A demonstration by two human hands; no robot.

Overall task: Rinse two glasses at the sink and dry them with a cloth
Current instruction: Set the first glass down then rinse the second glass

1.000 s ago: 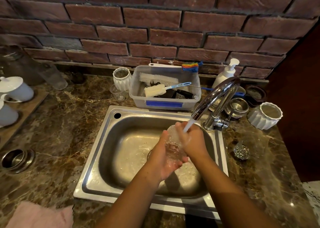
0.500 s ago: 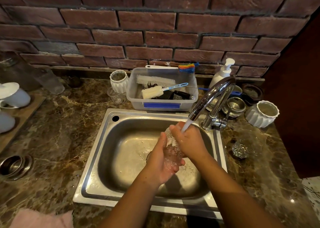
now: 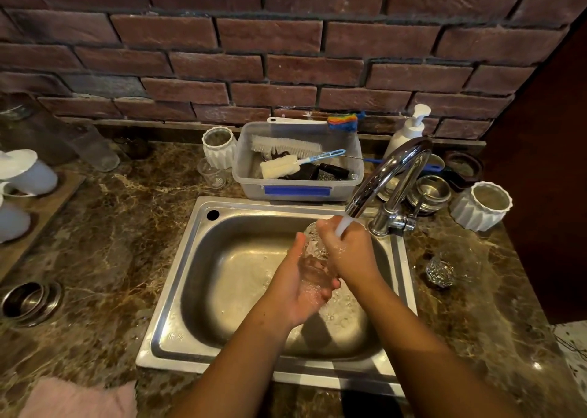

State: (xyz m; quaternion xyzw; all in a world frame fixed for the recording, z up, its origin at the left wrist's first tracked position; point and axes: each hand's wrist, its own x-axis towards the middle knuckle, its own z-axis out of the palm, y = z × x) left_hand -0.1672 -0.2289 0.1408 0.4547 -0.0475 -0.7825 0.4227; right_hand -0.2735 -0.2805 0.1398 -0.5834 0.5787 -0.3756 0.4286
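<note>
Rinsing step, glass 1 under the tap stream over the sink. Left hand cups its base; right hand wraps its rim. Next: dry with pink cloth; likely glass 2 waits on counter.

Brush tub, soap dispenser

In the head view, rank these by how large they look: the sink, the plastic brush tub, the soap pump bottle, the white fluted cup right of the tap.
1. Sink, largest by far.
2. Plastic brush tub.
3. White fluted cup and soap pump bottle: they look alike in size, and the bottle stands farther back, partly behind the tap, so I won't rank them.
</note>
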